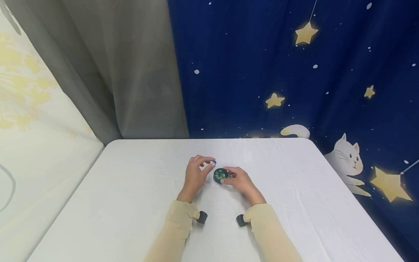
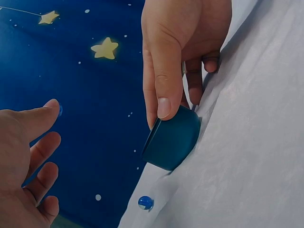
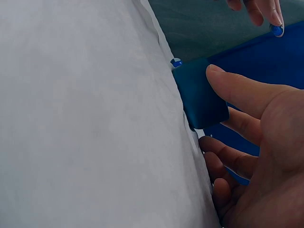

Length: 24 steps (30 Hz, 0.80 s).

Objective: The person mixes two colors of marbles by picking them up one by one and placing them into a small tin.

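Note:
My left hand (image 1: 196, 174) pinches a small blue glass marble (image 3: 276, 30) between thumb and forefinger, raised above the table; its other fingers are loosely bent. With thumb and fingers, my right hand (image 1: 241, 179) grips the rim and side of a small round container (image 2: 173, 141). It is dark green in the head view, with a green and yellow patterned inside, and stands on the white cloth. A second blue marble (image 2: 146, 203) lies on the cloth close beside the container. In the head view I cannot make out this second marble.
White cloth covers the table (image 1: 131, 203), whose far edge meets a grey curtain (image 1: 147, 91) and a dark blue star-patterned curtain (image 1: 235, 91). Black wrist cameras (image 1: 202, 217) sit at the cuffs of both cream sleeves (image 1: 271, 229).

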Available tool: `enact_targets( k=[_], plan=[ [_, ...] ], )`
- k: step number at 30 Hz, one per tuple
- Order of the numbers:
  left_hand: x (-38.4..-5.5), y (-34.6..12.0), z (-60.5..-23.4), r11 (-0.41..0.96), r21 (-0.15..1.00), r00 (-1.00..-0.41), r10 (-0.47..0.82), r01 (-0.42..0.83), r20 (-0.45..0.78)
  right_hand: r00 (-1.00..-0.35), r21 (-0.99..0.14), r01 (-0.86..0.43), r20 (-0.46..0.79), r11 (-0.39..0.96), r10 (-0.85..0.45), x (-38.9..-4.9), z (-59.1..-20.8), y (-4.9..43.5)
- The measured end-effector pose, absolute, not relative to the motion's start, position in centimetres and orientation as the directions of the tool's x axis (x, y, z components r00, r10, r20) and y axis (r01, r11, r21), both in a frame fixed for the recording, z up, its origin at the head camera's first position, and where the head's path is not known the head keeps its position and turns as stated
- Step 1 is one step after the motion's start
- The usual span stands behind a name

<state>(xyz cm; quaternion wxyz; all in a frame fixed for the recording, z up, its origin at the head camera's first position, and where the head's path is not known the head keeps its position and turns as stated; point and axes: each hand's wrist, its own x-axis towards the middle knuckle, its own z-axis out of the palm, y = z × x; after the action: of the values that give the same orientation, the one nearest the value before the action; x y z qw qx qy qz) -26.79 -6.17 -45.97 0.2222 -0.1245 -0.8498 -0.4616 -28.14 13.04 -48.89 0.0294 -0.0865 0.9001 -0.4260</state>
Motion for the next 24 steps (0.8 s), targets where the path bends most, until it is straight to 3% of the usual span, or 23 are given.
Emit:
enact_targets(
  k=[11,24],
  plan=[
    [-26.71,-6.0,-46.31,0.539,0.734,-0.884,0.043,0.413,0.466,-0.981,-0.776,-0.135,0.017,0.616,-0.193,-28.03,-48.86,13.21],
    [-26.68,-6.45,-46.39,0.597,0.736,-0.925,0.027,0.319,0.379,-0.98,-0.768,-0.144,0.025,0.624,-0.195,-27.87,-48.75,13.25]
  ],
)
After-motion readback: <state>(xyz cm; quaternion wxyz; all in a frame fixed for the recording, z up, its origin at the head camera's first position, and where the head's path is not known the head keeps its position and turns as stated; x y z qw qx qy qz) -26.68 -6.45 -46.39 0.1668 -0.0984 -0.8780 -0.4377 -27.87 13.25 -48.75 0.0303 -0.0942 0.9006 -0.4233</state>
